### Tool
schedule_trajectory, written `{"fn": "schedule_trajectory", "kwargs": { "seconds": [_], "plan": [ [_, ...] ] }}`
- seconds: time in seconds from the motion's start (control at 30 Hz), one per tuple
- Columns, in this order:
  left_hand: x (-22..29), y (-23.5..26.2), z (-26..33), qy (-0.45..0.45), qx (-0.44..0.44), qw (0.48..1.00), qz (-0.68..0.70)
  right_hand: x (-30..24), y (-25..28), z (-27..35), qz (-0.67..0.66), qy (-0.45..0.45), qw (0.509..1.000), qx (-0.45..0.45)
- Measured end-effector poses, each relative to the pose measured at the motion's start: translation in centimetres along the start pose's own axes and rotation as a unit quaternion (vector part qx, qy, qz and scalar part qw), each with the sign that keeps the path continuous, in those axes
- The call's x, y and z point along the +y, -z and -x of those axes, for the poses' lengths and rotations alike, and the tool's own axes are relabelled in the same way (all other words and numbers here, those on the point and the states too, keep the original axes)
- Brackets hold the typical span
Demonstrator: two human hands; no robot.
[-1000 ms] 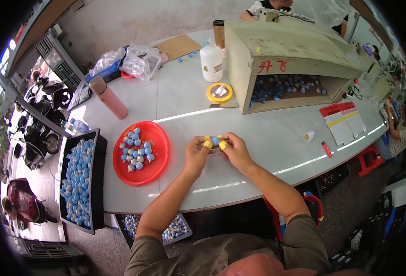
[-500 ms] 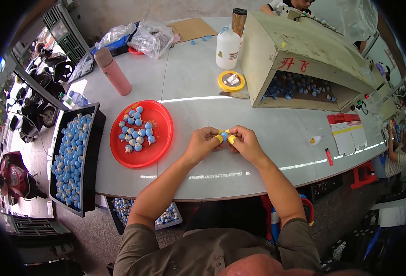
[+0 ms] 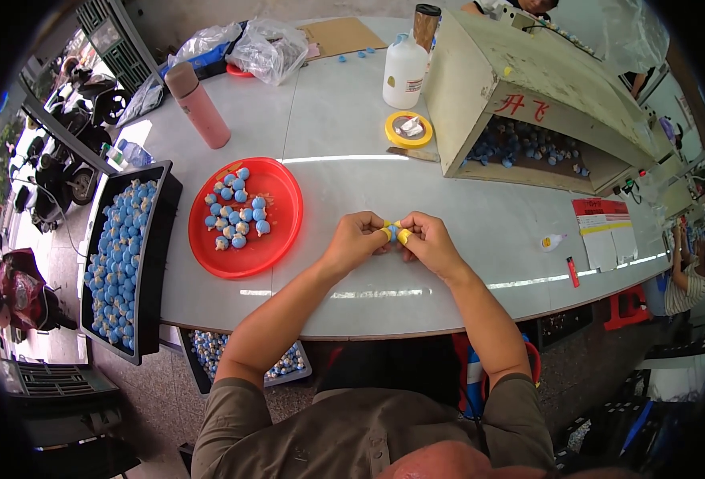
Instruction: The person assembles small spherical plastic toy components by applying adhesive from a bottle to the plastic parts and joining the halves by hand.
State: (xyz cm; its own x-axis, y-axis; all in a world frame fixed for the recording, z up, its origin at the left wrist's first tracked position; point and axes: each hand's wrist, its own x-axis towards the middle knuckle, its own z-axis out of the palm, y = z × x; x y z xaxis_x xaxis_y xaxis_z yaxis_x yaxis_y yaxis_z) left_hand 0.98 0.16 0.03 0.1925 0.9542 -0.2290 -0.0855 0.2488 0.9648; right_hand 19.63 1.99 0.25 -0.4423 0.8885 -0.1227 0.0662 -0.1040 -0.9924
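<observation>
On red plate [image 3: 277,239], blue balls [image 3: 235,215]

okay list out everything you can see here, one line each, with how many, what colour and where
small piece: one, blue, pinched between both hands
round tray: one, red, left of the hands, holding blue pieces
black crate: one, table's left edge, full of blue pieces
tumbler: one, pink, far left
tape roll: one, yellow, beside the box
bottle: one, white, far side
box: one, beige, open-fronted, far right
lighter: one, red, right
left hand: fingertips yellow-capped
right hand: fingertips yellow-capped
</observation>
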Motion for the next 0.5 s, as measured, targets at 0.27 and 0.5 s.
{"fn": "schedule_trajectory", "kwargs": {
  "seconds": [0.27, 0.5],
  "plan": [
    [0.64, 0.48, -0.24, 0.045, -0.012, 0.996, 0.078, -0.15, -0.16, 0.03, -0.042, -0.024, 0.999, 0.009],
    [0.3, 0.55, -0.62, 0.048, -0.027, 0.996, 0.065, -0.02, 0.2, -0.19, -0.03, -0.042, 0.999, 0.007]
  ]
}}
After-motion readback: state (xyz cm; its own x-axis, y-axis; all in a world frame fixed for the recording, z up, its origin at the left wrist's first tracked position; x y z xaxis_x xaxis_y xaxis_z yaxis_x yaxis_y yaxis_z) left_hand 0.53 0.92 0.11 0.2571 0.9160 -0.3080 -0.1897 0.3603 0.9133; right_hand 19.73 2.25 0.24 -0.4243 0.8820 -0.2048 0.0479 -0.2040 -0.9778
